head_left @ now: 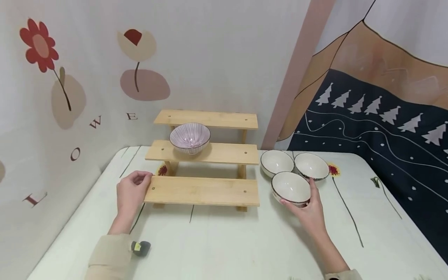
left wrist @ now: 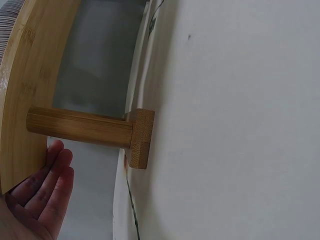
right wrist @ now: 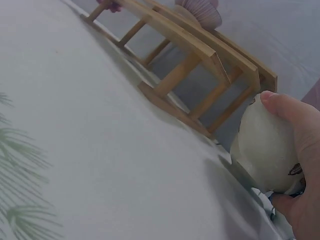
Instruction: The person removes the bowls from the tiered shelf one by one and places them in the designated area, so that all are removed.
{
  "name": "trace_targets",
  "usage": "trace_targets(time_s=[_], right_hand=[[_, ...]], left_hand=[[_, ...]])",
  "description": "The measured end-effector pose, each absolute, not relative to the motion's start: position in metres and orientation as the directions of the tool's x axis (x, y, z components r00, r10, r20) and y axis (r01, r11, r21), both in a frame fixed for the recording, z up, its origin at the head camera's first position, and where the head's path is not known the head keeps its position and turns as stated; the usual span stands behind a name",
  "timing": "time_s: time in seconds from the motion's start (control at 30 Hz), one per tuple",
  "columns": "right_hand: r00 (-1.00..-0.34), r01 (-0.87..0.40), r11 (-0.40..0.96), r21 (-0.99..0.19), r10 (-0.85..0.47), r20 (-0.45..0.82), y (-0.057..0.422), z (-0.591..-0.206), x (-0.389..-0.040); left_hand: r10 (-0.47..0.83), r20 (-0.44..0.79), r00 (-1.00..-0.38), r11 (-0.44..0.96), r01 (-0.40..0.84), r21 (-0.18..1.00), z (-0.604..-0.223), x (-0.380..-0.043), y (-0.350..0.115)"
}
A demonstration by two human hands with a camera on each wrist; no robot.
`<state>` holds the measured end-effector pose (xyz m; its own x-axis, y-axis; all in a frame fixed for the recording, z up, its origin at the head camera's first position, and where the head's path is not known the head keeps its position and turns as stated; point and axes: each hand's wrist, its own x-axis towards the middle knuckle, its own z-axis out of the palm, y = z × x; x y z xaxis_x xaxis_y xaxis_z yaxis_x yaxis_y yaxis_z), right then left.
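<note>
A three-tier wooden shelf (head_left: 201, 190) stands on the table, with a purple-striped bowl (head_left: 190, 137) on its middle tier. My left hand (head_left: 132, 192) grips the left end of the lowest board; in the left wrist view its fingers (left wrist: 55, 195) reach beneath that board, near a wooden leg (left wrist: 80, 127). To the right of the shelf, my right hand (head_left: 311, 212) holds a white bowl (head_left: 290, 186) with a dark rim, thumb and fingers spread across its near right side. Two similar white bowls, one at left (head_left: 276, 161) and one at right (head_left: 311, 165), sit just behind it.
A pale cloth (head_left: 217, 249) printed with flower stems covers the table. Behind the shelf hangs a white curtain (head_left: 224, 50) with flower prints, and a dark tree-printed cloth (head_left: 378, 132) slopes down at the right. A small dark device (head_left: 141, 249) sits at the left cuff.
</note>
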<state>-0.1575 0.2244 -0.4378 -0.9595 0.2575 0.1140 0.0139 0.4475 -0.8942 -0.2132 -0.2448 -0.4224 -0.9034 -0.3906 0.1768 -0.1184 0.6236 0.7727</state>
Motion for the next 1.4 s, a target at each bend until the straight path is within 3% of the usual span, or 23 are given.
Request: trace_targets(time_s=[0.47, 0.67, 1.17, 1.4], right_hand=[[-0.996, 0.017, 0.513, -0.858, 0.087, 0.032, 0.232, -0.441, -0.163], [-0.997, 0.032, 0.5, -0.866, 0.071, 0.004, 0.232, -0.445, -0.162], [-0.985, -0.028, 0.455, -0.89, 0.142, 0.103, 0.234, -0.409, -0.168], [-0.981, -0.105, 0.448, -0.888, 0.102, 0.168, 0.223, -0.384, -0.179]], left_hand=[[-0.417, 0.168, -0.893, 0.611, -0.139, 0.78, -0.419, -0.213, -0.25], [-0.417, 0.162, -0.894, 0.612, -0.145, 0.778, -0.424, -0.21, -0.249], [-0.402, 0.177, -0.899, 0.62, -0.125, 0.775, -0.422, -0.215, -0.247], [-0.393, 0.177, -0.902, 0.614, -0.114, 0.781, -0.421, -0.213, -0.246]])
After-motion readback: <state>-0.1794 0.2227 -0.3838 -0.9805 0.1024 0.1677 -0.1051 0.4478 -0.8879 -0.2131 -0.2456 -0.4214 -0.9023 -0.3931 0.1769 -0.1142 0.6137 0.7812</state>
